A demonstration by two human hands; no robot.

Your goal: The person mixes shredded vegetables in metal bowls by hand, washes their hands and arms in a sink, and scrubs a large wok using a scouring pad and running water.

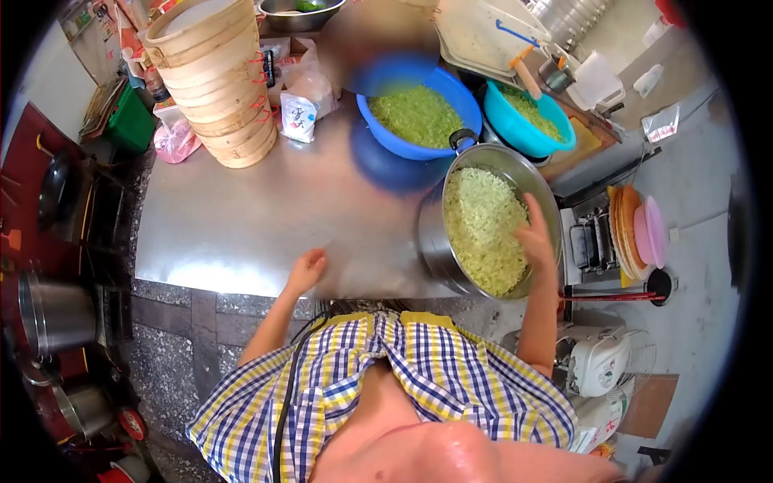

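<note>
Two arms reach forward from a checked garment (354,386), on the near side of the big steel pot (433,237). Well left of the pot, the left hand (306,270) is at the near edge of the metal table (241,225), fingers loosely curled, nothing seen in it; whether it touches the tabletop I cannot tell. The right hand (538,233) is within the pot's mouth, toward its right side, fingers open and parted, above pale green shreds (487,217) heaped in the pot; fingertip contact is unclear. Just beyond the pot is a blue basin (469,109) of greener shreds, with a teal basin (519,138) to its right. Farther left of the pot stand a white packet (298,118) and stacked steamers (217,88).
</note>
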